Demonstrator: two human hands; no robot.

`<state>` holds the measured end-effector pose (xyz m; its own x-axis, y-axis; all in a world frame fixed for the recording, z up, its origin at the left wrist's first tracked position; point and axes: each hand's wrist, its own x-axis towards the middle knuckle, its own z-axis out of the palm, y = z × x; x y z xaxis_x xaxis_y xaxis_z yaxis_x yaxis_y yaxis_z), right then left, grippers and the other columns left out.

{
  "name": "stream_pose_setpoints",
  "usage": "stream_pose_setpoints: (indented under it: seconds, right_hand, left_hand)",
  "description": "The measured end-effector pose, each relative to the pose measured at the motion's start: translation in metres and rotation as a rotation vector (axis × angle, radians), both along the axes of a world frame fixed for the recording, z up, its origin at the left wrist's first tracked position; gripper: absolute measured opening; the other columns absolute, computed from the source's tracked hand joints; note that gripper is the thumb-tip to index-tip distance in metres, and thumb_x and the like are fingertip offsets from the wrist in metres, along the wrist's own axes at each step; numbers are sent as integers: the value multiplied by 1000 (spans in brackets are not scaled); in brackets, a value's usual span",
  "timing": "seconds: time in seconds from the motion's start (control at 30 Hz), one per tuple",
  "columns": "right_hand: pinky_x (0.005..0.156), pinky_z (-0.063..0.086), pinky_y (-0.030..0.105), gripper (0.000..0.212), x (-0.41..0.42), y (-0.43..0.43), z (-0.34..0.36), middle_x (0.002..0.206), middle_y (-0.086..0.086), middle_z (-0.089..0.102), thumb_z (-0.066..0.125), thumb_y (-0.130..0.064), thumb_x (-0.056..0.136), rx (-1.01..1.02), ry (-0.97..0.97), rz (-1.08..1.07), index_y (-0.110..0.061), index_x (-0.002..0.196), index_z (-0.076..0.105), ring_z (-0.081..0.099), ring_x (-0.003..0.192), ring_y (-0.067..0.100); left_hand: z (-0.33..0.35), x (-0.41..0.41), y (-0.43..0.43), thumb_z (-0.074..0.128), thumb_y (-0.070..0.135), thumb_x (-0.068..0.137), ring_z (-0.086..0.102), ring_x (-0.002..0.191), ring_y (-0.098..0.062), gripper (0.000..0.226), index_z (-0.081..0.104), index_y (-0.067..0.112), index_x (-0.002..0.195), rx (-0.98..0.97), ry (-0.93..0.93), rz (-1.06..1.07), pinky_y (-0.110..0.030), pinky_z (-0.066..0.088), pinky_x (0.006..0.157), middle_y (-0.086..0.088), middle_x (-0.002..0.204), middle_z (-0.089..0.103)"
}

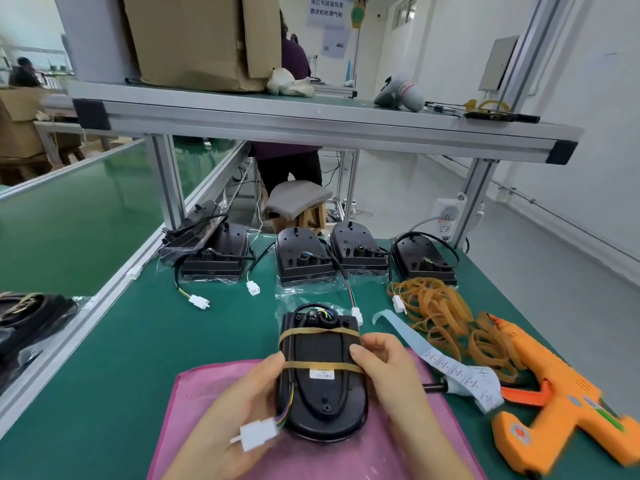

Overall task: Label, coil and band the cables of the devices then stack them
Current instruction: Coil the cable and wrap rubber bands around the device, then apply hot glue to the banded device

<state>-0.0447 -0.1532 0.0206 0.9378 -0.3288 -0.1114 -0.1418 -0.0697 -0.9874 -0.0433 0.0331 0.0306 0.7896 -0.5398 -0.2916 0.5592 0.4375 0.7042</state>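
- My left hand (242, 400) curls round the left edge of the black oval plastic device (323, 396), which lies back-up at lower centre of the frame. My right hand (388, 365) grips its right edge, thumb against the lower tan rubber band (343, 366).
- A second tan rubber band (318, 332) crosses nearer the top. The black cable (304, 307) is coiled under both, and a small white label (320, 374) sits beneath the lower one.
- The white plastic connector (258, 434) lies loose over my left hand.
- The device rests on a pink mat (194, 407).
- As I judge it, banding this one is nearly finished. Next I must seat the band and lift the device away for stacking, gripping firmly so the coil stays put.
- More black devices with loose cables (301, 258) wait at upper centre, and a heap of spare rubber bands (443, 317) lies at right.
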Motion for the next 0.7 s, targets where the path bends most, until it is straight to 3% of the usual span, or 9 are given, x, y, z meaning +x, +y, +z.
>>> stream_pose_setpoints:
  seconds: [0.07,0.1,0.23,0.33,0.43,0.5,0.57,0.63,0.7]
  right_hand:
    - [81,47,19,18,3,2,-2,100,-6,64,71,-16,83,-67,-28,-8,-22,96,59,60,94,5]
    - [79,46,16,18,4,3,-3,99,-8,64,71,-16,84,-89,-39,-5,-22,95,58,59,92,2]
    - [81,46,19,11,8,9,-5,98,-8,64,68,-20,86,-122,-74,12,-22,94,60,60,94,7]
    - [87,49,28,7,9,6,1,98,-8,65,64,-24,89,-146,-39,68,-26,94,60,60,96,11]
    - [86,52,30,8,-2,-11,12,99,-14,65,64,-30,88,-179,-9,114,-33,95,61,61,95,4]
    - [78,54,27,9,-16,-36,27,96,-15,66,65,-30,87,-254,-47,43,-36,93,61,62,92,3]
    - [74,56,32,8,-37,-65,45,93,-13,67,66,-30,87,-362,-28,-72,-35,92,63,65,87,8]
    - [69,56,39,3,-60,-96,58,89,-10,67,65,-33,87,-453,89,-201,-31,90,63,65,81,15]
    - [64,51,35,15,-87,-115,69,83,-3,65,64,-36,88,-545,209,-222,-22,85,62,62,75,19]
  left_hand:
    - [-11,4,1,44,3,99,73,74,-28,39,46,-7,137,146,-14,91,-31,58,54,-20,90,73]
    - [-12,3,2,45,-5,95,73,73,-27,38,49,-4,133,152,-7,136,-31,58,52,-18,90,74]
    - [-6,-14,6,58,-3,72,72,89,-35,47,60,2,119,42,19,116,-44,60,64,-24,109,70]
    - [-4,-11,3,58,-4,71,72,88,-37,47,60,-1,118,59,-10,141,-43,61,64,-27,107,70]
    - [-2,-8,-1,52,-11,81,73,80,-34,35,61,2,112,104,-34,217,-40,60,60,-24,101,72]
    - [-1,-7,2,48,-12,87,73,75,-32,31,62,4,109,124,-44,247,-38,59,56,-23,97,73]
    - [-2,-5,4,48,-11,89,73,74,-32,29,62,4,109,149,-46,247,-37,59,54,-23,96,73]
    - [-3,-4,5,50,-10,89,73,73,-32,27,63,4,108,174,-50,239,-36,58,53,-23,95,73]
    - [-3,-4,4,51,-9,89,73,73,-32,26,63,5,108,192,-50,235,-35,58,52,-23,95,73]
